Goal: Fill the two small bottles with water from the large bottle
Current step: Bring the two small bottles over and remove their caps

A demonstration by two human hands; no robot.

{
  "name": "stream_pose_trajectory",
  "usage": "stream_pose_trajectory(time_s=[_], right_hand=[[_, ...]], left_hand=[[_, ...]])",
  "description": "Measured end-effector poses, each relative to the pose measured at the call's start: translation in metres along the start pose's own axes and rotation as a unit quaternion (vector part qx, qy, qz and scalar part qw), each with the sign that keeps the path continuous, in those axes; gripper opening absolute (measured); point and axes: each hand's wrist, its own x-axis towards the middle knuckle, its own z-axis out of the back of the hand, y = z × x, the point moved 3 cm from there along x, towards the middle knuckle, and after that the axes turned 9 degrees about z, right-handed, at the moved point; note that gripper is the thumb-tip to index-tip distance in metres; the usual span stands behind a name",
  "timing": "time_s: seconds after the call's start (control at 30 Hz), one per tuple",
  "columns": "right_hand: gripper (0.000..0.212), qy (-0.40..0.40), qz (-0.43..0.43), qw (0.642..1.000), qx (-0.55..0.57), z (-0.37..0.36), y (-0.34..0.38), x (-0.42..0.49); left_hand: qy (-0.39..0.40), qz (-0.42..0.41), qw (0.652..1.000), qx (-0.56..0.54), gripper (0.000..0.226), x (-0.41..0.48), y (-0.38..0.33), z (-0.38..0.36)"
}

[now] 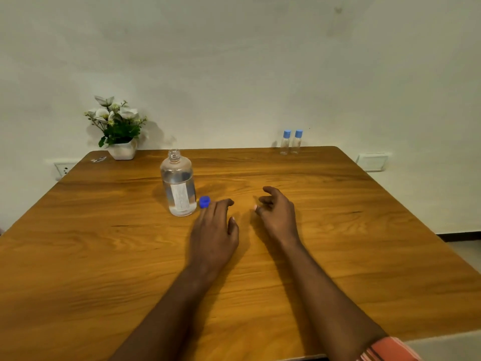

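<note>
The large clear bottle (179, 184) stands upright and uncapped on the wooden table (104, 256), mostly full of water. Its blue cap (204, 201) lies on the table just right of the bottle's base. My left hand (214, 230) hovers low over the table, fingertips beside the cap, holding nothing. My right hand (277, 213) is a little to the right, fingers loosely curled and empty. Two small clear bottles with light blue caps, one (285, 142) and the other (297, 142), stand side by side at the table's far right edge, capped.
A white pot of white flowers (118, 128) sits at the far left corner against the wall. Wall sockets show at the left (62, 170) and right (372, 161) behind the table. A small scrap (99, 159) lies near the pot.
</note>
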Motion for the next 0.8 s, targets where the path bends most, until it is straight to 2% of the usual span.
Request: stream_pose_trajectory(time_s=[0.1,0.2,0.33,0.43,0.57,0.8], right_hand=[[0.044,-0.041,-0.018,0.999,-0.016,0.020,-0.012,0.016],[0.042,-0.066,-0.028,0.997,-0.038,0.032,-0.033,0.041],[0.048,-0.042,-0.033,0.994,-0.100,0.035,-0.054,0.080],[0.052,-0.020,-0.038,0.989,-0.139,0.033,-0.068,0.113],[0.053,-0.040,-0.046,0.989,-0.134,0.025,-0.087,0.162],[0.032,-0.102,-0.049,0.986,-0.126,0.006,-0.108,0.225]], left_hand=[[0.034,-0.007,0.999,0.010,0.039,0.016,-0.011,-0.022],[0.074,0.004,0.997,0.036,0.045,0.041,-0.021,-0.054],[0.105,0.013,0.991,0.086,0.047,0.078,-0.030,-0.092],[0.111,0.018,0.988,0.107,0.045,0.107,-0.032,-0.114],[0.102,0.016,0.987,0.125,0.039,0.148,-0.033,-0.143],[0.101,0.013,0.985,0.137,0.039,0.202,-0.032,-0.177]])
